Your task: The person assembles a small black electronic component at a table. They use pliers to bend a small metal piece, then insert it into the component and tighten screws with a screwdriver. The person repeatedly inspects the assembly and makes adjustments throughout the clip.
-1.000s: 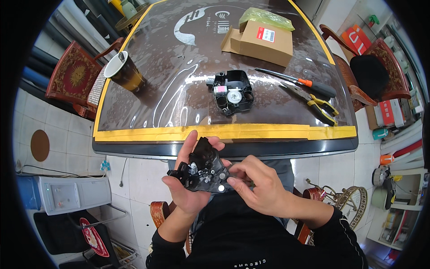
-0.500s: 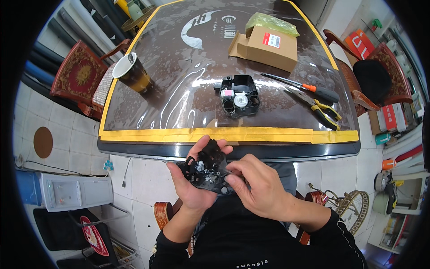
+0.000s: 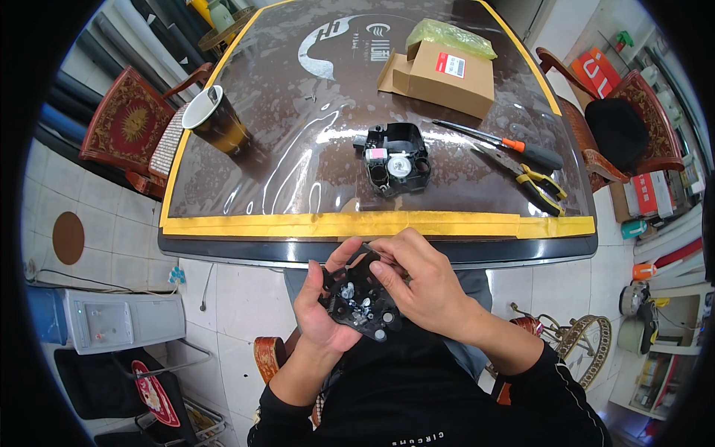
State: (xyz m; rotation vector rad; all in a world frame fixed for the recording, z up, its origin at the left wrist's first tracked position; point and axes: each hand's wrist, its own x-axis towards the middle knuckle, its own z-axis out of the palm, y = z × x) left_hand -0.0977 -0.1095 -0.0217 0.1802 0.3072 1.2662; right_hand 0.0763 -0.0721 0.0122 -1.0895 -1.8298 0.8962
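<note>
My left hand [image 3: 322, 322] cradles a black plastic mechanism housing [image 3: 363, 299] from below, in front of the table's near edge. Small metal and pale parts show on its upward face. The thumb and fingers of my right hand [image 3: 421, 287] pinch the housing's upper right edge, and they hide part of it. On the table beyond lies a second black housing piece [image 3: 406, 182], with a round white part [image 3: 399, 166] and a pink patch on it.
Right of that piece lie an orange-and-black screwdriver [image 3: 514, 145] and yellow-and-black pliers [image 3: 532, 186]. A cardboard box [image 3: 439, 89] with a clear plastic wrapper [image 3: 454, 37] sits farther back. A paper cup [image 3: 217, 123] stands at the table's left. Yellow tape [image 3: 335, 225] lines the edge.
My right hand has shifted up to the housing's far edge. The housing has moved slightly right and toward me, and turned a little. The things on the table stay put.
</note>
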